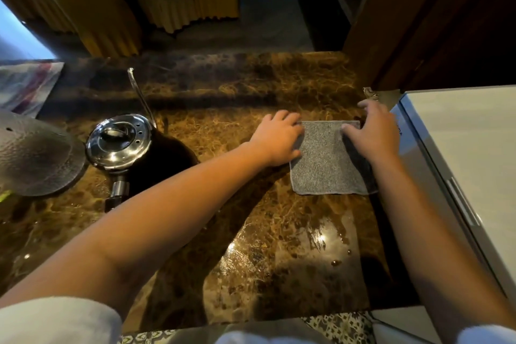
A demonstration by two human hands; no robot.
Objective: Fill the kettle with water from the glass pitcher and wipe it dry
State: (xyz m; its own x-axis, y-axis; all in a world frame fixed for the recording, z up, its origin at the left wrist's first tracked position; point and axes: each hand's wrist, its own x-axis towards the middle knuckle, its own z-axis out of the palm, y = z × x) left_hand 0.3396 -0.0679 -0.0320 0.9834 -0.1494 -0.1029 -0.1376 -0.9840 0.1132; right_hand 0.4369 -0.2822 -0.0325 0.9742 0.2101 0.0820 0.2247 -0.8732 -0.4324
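A grey folded cloth [329,165] lies flat on the brown marble counter [251,232] at the right. My left hand [279,138] rests on its left edge and my right hand [374,134] presses its upper right corner, fingers spread over the far edge. The kettle [120,142], dark with a shiny steel lid and a handle pointing toward me, stands to the left, apart from both hands. A thin clear glass edge [139,95] rises behind the kettle; I cannot tell whether it is the pitcher.
A hammered grey metal disc [36,156] lies at the far left. A white appliance [460,148] borders the counter on the right. Small water drops [337,261] sit on the counter near me. A patterned cloth [25,86] lies at the back left.
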